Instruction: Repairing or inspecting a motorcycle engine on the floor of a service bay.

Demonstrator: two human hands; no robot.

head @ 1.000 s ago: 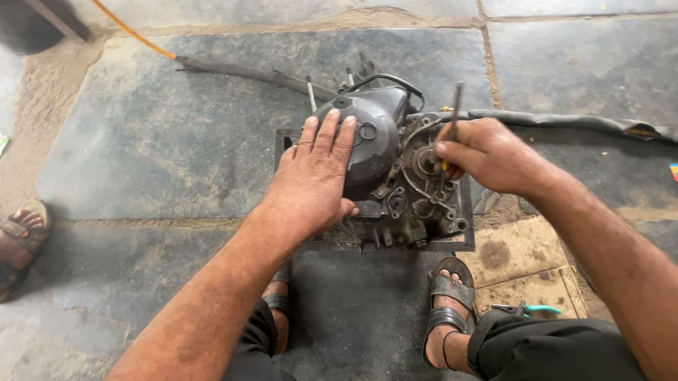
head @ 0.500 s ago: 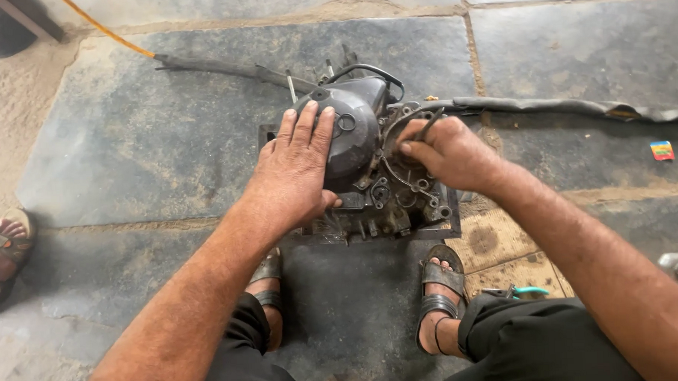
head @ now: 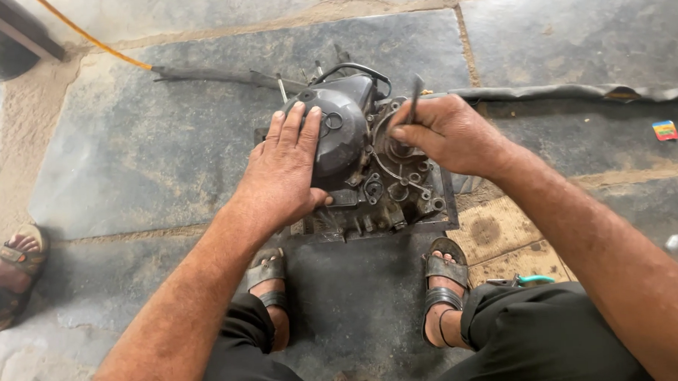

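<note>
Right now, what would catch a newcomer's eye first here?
The greasy engine block on the stone floor, dead centre, with the left hand flat on its dark domed cover. Just to the right, the right hand grips a thin metal tool over the open gear side. At the left edge, another person's sandalled foot.

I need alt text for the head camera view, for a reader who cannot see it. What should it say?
A person crouched on a stone floor presses the left hand flat on the dark cover of a dismantled engine, while the right hand holds a thin metal tool at its exposed parts. The person's sandalled feet show below; another person's sandalled foot is at the left edge.
</note>
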